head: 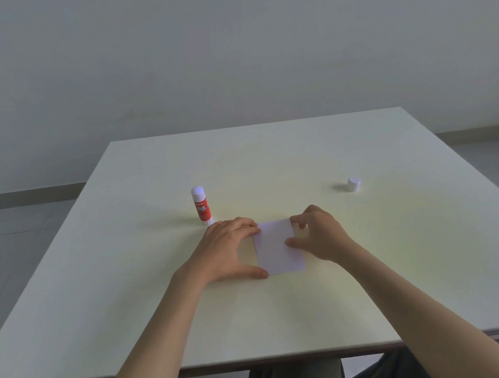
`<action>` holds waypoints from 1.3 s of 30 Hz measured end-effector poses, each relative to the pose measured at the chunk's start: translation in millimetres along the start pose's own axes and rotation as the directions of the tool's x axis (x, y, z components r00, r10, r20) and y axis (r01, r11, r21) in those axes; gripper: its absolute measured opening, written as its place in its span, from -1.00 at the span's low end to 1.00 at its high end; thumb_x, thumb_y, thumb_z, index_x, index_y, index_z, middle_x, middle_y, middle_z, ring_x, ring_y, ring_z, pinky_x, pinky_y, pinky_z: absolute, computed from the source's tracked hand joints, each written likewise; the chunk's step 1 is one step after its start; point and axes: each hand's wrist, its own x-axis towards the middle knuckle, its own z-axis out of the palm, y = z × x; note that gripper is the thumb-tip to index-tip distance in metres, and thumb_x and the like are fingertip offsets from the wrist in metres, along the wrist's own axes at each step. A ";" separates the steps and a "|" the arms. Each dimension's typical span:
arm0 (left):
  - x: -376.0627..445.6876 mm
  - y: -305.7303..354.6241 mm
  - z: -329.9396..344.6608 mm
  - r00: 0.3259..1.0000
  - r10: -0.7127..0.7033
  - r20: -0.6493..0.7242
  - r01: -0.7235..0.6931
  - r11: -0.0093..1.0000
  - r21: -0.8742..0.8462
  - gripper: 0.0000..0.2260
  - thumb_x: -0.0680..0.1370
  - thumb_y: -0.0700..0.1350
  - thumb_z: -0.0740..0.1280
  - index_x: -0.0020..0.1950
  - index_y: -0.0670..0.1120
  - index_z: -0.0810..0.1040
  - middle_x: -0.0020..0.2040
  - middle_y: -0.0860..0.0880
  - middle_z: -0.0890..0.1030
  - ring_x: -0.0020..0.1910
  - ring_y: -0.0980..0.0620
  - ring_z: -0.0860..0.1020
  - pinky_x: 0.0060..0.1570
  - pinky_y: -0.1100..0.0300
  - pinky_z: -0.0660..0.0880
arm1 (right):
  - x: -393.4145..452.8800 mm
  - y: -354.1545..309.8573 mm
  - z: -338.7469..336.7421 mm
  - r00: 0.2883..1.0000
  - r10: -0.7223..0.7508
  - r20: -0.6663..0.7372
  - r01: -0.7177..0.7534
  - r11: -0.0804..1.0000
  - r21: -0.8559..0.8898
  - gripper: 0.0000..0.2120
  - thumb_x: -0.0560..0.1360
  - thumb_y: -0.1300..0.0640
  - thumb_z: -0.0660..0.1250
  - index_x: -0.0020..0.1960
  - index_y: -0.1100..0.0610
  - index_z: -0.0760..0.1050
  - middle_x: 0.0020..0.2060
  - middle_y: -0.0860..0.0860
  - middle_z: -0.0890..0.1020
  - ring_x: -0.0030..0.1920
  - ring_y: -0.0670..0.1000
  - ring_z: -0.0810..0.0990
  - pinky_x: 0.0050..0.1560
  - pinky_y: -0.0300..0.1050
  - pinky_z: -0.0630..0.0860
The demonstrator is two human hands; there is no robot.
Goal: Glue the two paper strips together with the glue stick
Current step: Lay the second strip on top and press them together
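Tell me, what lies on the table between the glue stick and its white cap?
Nothing: in the head view the table is bare between the glue stick and the white cap. The paper and both hands lie nearer the person.

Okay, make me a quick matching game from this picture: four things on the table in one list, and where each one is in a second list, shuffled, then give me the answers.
Things
1. glue stick
2. cap
3. paper
4. left hand

Places
A. lies flat between the two hands
B. sits alone on the right side of the table
C. stands upright, uncapped, just beyond the left hand
D. rests on the left edge of the paper

Pairs: 1-C, 2-B, 3-A, 4-D
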 end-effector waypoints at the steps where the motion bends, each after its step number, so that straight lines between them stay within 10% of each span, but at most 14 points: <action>1: -0.1 0.1 0.2 1.000 0.000 0.000 0.000 1.000 0.001 -0.24 0.22 0.31 0.45 0.35 0.05 0.43 0.37 0.15 0.40 0.31 0.14 0.38 0.20 0.32 0.15 | 0.2 0.3 0.3 1.000 0.005 -0.002 -0.005 1.000 0.009 -0.63 0.39 0.03 0.42 0.17 0.10 0.55 -0.01 0.06 0.47 -0.16 0.03 0.43 -0.17 -0.17 0.32; 39: 1.8 1.1 4.5 0.998 -0.065 0.013 0.066 0.986 -0.154 -0.25 0.25 0.21 0.50 0.37 0.02 0.39 0.38 0.11 0.39 0.36 0.12 0.32 0.29 0.30 0.20 | -1.1 2.8 3.9 0.999 -0.044 0.023 0.045 0.997 -0.060 -0.53 0.42 0.10 0.34 0.33 0.01 0.44 0.04 0.09 0.47 -0.02 0.12 0.54 -0.07 -0.08 0.47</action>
